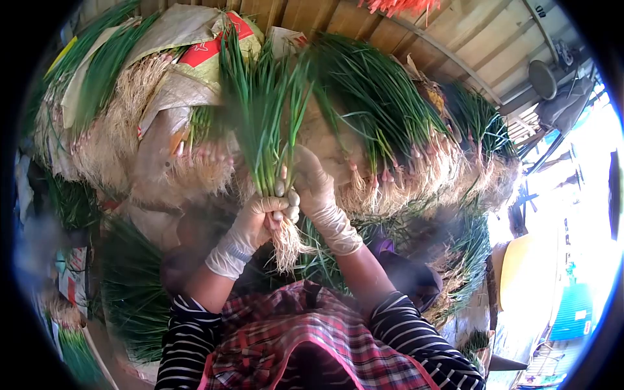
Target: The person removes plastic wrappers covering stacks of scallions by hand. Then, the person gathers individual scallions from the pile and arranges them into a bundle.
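Observation:
A bunch of green onions [268, 143] stands upright in front of me, leaves up and pale stringy roots [287, 246] hanging down. My left hand [252, 220], in a thin whitish glove, is closed around the lower stems just above the roots. On the other side, my right hand [317, 188], gloved the same way, presses against the bunch with its fingers curled at the stems. Some of its fingers are hidden by leaves, and the fingertips of both hands overlap there.
Heaped green onions [390, 117] lie behind my hands, roots toward me. Sacking [175, 39] covers part of the left pile [117, 130]. More green onions [133, 286] lie low at left. A yellow object [528, 270] and a blue basket [572, 312] stand at right.

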A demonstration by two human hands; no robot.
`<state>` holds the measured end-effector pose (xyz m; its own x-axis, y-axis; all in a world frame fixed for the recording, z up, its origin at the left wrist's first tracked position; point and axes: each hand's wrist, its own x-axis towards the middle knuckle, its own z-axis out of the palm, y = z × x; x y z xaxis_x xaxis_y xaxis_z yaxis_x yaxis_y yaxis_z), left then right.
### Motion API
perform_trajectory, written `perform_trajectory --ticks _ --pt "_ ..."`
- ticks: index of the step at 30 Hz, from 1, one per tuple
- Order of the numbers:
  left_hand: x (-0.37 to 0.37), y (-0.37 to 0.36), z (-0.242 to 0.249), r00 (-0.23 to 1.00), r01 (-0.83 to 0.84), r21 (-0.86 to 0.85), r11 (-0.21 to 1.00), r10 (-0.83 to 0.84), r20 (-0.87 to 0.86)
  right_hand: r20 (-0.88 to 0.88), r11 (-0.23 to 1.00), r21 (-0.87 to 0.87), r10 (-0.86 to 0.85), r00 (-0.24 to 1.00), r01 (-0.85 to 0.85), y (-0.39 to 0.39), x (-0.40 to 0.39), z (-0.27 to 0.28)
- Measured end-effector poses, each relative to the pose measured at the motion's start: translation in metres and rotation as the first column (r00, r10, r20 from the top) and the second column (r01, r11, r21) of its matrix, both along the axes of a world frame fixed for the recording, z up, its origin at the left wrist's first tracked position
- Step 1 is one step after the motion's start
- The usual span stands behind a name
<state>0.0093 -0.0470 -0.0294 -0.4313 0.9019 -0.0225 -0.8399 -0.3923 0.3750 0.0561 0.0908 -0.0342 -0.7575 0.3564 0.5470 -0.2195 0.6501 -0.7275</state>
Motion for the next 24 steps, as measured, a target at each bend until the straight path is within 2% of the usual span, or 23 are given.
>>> perform_trajectory --ticks 1,2,3,5,6,7,8,9,10,11,12,13,14,15,16,18,20,21,22,24 --pt "0.000 0.000 0.005 1.000 -0.020 -0.030 0.999 0.019 -0.014 -0.006 0.999 0.050 -0.001 1.000 0.001 0.005 -0.001 0.000" --pt "0.002 0.000 0.007 0.999 -0.041 -0.061 0.997 0.039 -0.026 0.079 0.973 -0.216 -0.063 0.995 0.079 0.020 -0.006 -0.006" --pt "0.002 -0.004 0.007 0.997 -0.042 -0.001 0.999 0.042 -0.071 0.177 0.870 -0.461 -0.104 0.979 0.176 0.042 -0.011 -0.018" --pt "0.007 -0.011 0.007 0.989 -0.075 0.060 0.995 0.082 -0.123 0.531 0.830 -0.446 -0.055 0.845 0.334 0.060 0.001 0.007" --pt "0.008 -0.013 0.007 0.984 -0.109 0.062 0.992 0.117 -0.137 0.597 0.939 -0.278 0.005 0.802 0.201 0.063 0.012 0.009" --pt "0.002 -0.012 0.008 0.989 -0.092 -0.040 0.995 0.086 -0.118 0.642 0.994 -0.106 0.038 0.766 0.039 0.066 0.024 0.011" --pt "0.000 -0.014 0.006 0.995 -0.073 -0.148 0.986 0.062 -0.079 0.548 0.997 -0.072 0.038 0.836 0.002 0.073 0.031 0.004" --pt "-0.005 -0.014 0.006 0.998 -0.011 -0.111 0.994 0.004 -0.070 0.445 0.999 -0.036 0.045 0.894 -0.032 0.076 0.036 0.006" --pt "-0.006 -0.009 -0.002 0.997 0.082 -0.139 0.987 -0.081 0.010 0.374 0.943 -0.325 0.056 0.926 0.075 0.079 0.041 0.009" --pt "-0.005 -0.004 -0.009 0.996 0.087 -0.204 0.975 -0.086 0.015 0.263 0.795 -0.588 0.016 0.965 0.147 0.080 0.045 0.014" --pt "-0.004 0.002 -0.014 0.996 0.091 -0.268 0.959 -0.090 0.018 0.407 0.833 -0.504 -0.002 0.913 0.227 0.082 0.051 0.018" --pt "-0.002 0.007 -0.004 0.991 0.131 -0.231 0.964 -0.122 0.049 0.543 0.866 -0.408 -0.026 0.840 0.291 0.083 0.060 0.019" --pt "0.009 0.013 0.009 0.997 0.074 -0.378 0.923 -0.077 0.009 0.662 0.895 -0.301 -0.053 0.747 0.330 0.081 0.066 0.018" --pt "0.009 0.017 -0.008 0.994 0.100 -0.359 0.928 -0.106 0.004 0.590 0.928 -0.264 -0.061 0.805 0.263 0.068 0.075 0.004" --pt "0.011 0.021 -0.027 0.991 0.131 -0.345 0.930 -0.137 0.005 0.503 0.978 -0.176 -0.008 0.864 0.111 0.046 0.082 -0.005" --pt "0.007 0.022 -0.027 0.979 0.166 -0.454 0.876 -0.202 -0.031 0.525 0.879 -0.466 0.184 0.831 0.099 -0.003 0.090 0.019" --pt "0.006 0.019 -0.031 0.989 0.135 -0.458 0.879 -0.144 0.015 0.459 0.720 -0.679 0.263 0.849 0.145 0.026 0.088 0.010" --pt "0.002 0.015 -0.029 0.975 0.221 -0.409 0.885 -0.211 0.071 0.445 0.740 -0.657 0.232 0.865 0.140 0.036 0.079 0.020" --pt "0.007 0.012 -0.018 0.978 0.203 -0.308 0.930 -0.179 0.105 0.377 0.724 -0.688 0.304 0.875 0.045 0.035 0.067 0.018" --pt "0.009 0.005 -0.018 0.988 0.151 -0.212 0.966 -0.145 0.045 0.242 0.643 -0.755 0.455 0.857 -0.129 0.024 0.045 0.008"
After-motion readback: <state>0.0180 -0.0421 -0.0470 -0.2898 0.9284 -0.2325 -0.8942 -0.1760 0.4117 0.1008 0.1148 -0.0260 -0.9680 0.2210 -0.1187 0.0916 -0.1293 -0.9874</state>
